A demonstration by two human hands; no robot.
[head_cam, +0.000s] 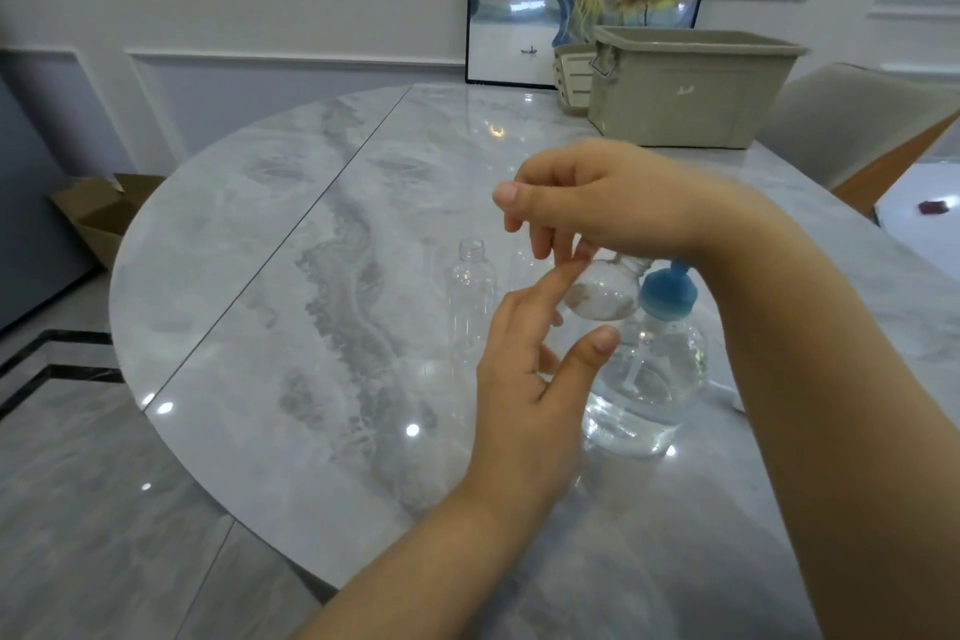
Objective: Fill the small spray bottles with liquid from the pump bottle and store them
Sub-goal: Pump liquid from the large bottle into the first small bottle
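— Where is the small clear plastic spray bottle [602,294]?
— Tilted in the air, just left of the blue-capped clear pump bottle [649,369] on the grey marble counter [311,301]. The right hand [597,208] grips its top, fingers curled.
— The left hand [524,379]?
— Fingers relaxed, forefinger touching the bottle. A capless clear bottle [471,296] stands left of the pump bottle.

We see a round grey marble table [291,234], an uncapped small clear bottle [471,296] upright on it, a blue-topped pump bottle [649,379] nearby, a beige bin [685,88] at the far edge.
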